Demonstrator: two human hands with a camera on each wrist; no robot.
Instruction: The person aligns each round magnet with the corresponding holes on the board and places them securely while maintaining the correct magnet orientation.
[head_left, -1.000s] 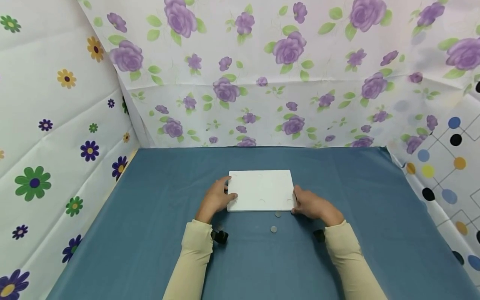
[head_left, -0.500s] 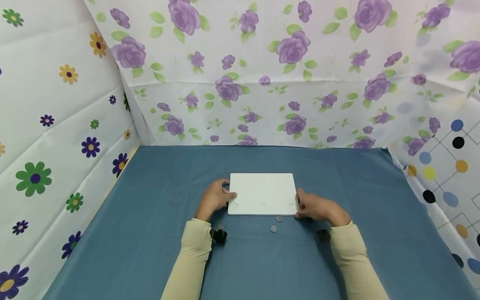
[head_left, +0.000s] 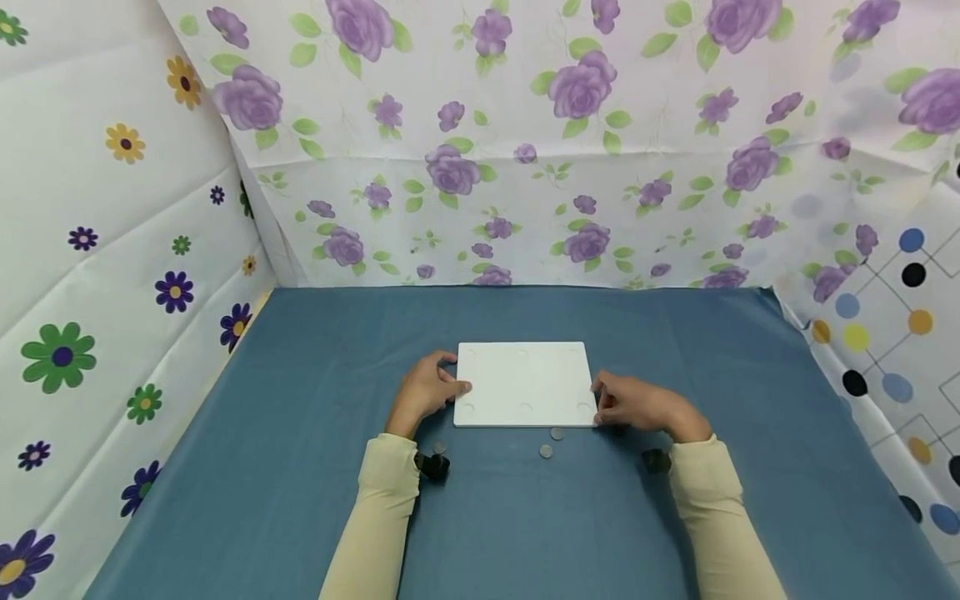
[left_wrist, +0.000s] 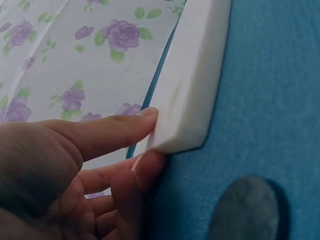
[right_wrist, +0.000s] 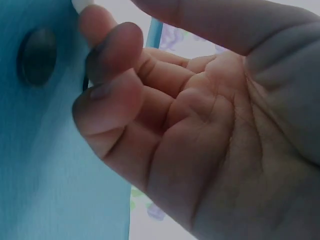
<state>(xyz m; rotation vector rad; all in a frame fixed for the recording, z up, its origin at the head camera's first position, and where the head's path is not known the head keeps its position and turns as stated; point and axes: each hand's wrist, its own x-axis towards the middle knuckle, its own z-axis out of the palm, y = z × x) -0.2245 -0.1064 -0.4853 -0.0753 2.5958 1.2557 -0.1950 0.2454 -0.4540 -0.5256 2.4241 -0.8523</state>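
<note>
A flat white board (head_left: 525, 385) with several shallow round marks on its face lies on the blue cloth. My left hand (head_left: 426, 387) pinches its left edge, with the thumb on the face; in the left wrist view, fingers (left_wrist: 147, 170) curl at the corner of the board (left_wrist: 192, 95). On the opposite side, my right hand (head_left: 637, 404) has curled fingers against the right edge near its front corner. Its palm fills most of the right wrist view, where only a sliver of board (right_wrist: 82, 5) shows. Two grey coin-like discs (head_left: 546, 451) lie in front of the board.
Beside the left wrist lies a third grey disc (head_left: 439, 448). A blue cloth (head_left: 315, 417) covers the table. Behind it hangs a rose-patterned sheet (head_left: 495, 108), with patterned sheets on both sides.
The board has slid slightly toward me, and the disc by its front edge has shifted with it. My right hand has drawn a little rightward. The disc near my left wrist shows more clearly.
</note>
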